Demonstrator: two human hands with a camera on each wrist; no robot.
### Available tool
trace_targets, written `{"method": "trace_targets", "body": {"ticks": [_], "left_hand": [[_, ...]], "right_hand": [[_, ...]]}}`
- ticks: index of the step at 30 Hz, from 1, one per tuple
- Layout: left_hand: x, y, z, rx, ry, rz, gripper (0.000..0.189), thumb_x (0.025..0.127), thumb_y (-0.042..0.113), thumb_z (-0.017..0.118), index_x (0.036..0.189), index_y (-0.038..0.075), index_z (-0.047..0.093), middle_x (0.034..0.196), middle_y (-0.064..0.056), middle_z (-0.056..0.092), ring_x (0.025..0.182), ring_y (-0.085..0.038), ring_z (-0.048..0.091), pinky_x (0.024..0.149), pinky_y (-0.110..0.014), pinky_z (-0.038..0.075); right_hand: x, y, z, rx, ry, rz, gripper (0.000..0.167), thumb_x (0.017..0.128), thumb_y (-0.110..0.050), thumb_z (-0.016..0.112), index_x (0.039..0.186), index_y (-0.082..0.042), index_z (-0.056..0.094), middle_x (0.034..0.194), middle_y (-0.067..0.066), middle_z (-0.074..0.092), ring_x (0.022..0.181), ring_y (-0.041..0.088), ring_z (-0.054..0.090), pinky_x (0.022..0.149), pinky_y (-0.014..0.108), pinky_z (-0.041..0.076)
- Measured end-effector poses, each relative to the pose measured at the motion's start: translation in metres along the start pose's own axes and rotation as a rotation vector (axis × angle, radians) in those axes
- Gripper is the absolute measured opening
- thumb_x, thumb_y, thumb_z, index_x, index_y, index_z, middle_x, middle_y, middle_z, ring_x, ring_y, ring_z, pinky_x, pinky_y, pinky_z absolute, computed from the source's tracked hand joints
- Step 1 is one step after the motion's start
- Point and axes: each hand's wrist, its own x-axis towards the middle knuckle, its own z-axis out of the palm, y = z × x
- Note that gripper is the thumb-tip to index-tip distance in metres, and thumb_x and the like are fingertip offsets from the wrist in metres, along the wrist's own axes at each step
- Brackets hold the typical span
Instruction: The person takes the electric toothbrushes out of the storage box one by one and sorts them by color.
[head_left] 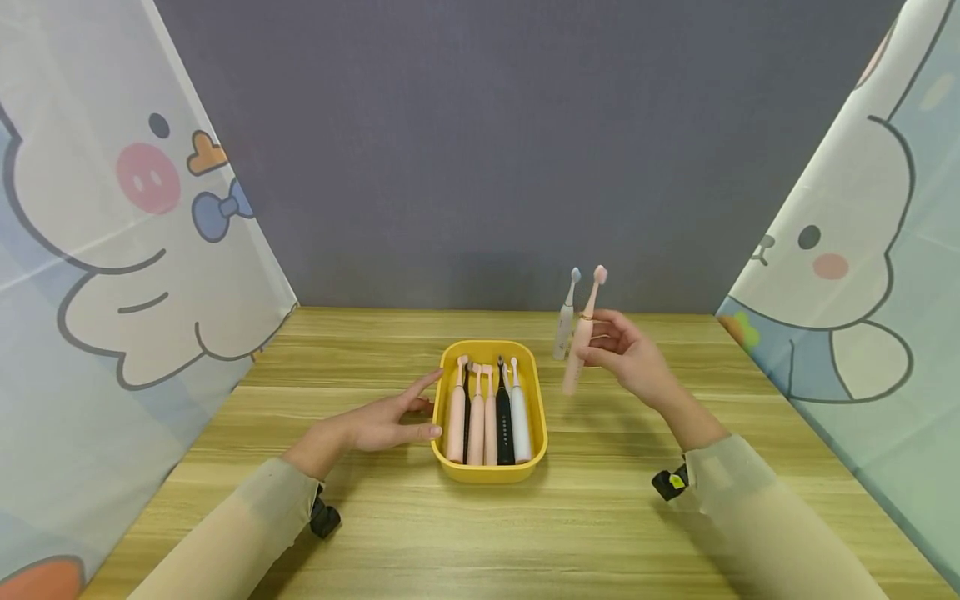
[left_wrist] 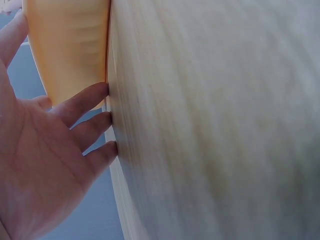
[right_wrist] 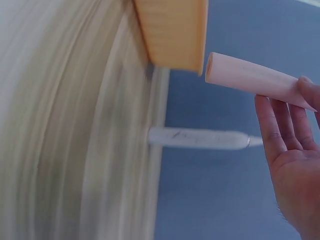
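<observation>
My right hand [head_left: 633, 358] pinches a pink electric toothbrush [head_left: 582, 337] between thumb and fingers, head up and slightly tilted. In the right wrist view, the base of this pink handle [right_wrist: 250, 77] hangs above the table. A white electric toothbrush [head_left: 564, 332] with a bluish head stands upright on the table just behind it. My left hand [head_left: 386, 421] rests at the left side of a yellow tray [head_left: 491, 473], fingers spread and touching its wall. Inside the tray lie several electric toothbrushes: pink ones [head_left: 457, 425], black ones [head_left: 504, 425] and a white one [head_left: 519, 421].
The wood-grain table [head_left: 480, 542] ends at a dark grey panel [head_left: 480, 158] at the back. Cloths with cartoon animals hang at the left [head_left: 112, 275] and right [head_left: 840, 267]. Black wrist straps show below both sleeves.
</observation>
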Motion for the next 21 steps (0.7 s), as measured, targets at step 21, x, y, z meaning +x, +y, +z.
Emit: {"method": "trace_targets", "body": {"ticks": [21], "left_hand": [[-0.001, 0.001, 0.000, -0.009, -0.001, -0.004, 0.101, 0.106, 0.061, 0.065, 0.178, 0.033, 0.001, 0.167, -0.022, 0.051, 0.157, -0.045, 0.046, 0.129, -0.072, 0.030]], "right_hand": [[-0.006, 0.047, -0.061, -0.125, 0.137, 0.086, 0.051, 0.107, -0.011, 0.073, 0.154, -0.008, 0.053, 0.129, 0.001, 0.067, 0.109, 0.003, 0.072, 0.088, 0.021, 0.063]]}}
